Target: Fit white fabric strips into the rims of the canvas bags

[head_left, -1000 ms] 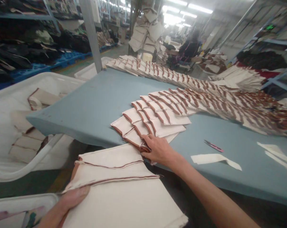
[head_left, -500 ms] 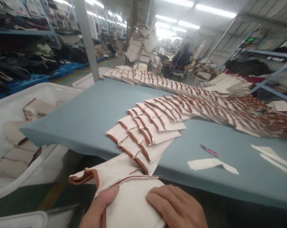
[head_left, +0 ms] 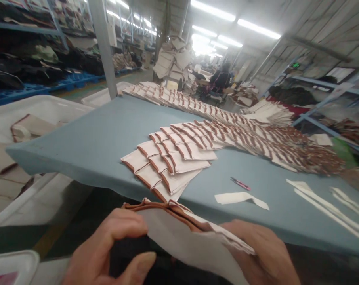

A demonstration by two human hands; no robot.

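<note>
A cream fabric piece with brown edging [head_left: 194, 241] is spread between my two hands in front of the table's near edge. My left hand [head_left: 117, 241] is at its left end, fingertips against the brown edge and the thumb apart below. My right hand [head_left: 256, 245] grips the right side, its fingers partly hidden by the cloth. Just beyond, overlapping cream pieces with brown edges [head_left: 167, 162] lie on the blue-green table [head_left: 87, 138]. Pink-handled snips [head_left: 240, 184] and a cream strip [head_left: 241, 198] rest right of them.
White bins [head_left: 48, 105] with cream pieces stand at the left, beside a metal post [head_left: 102, 47]. Long rows of overlapping pieces [head_left: 209, 111] cover the table's far side. More strips [head_left: 322, 202] lie at the right. A person [head_left: 221, 79] sits in the background.
The held piece has turned from lying flat to its brown edge facing up, opened out. My left thumb has come away from the cloth, and my right hand has moved right. The view has shifted.
</note>
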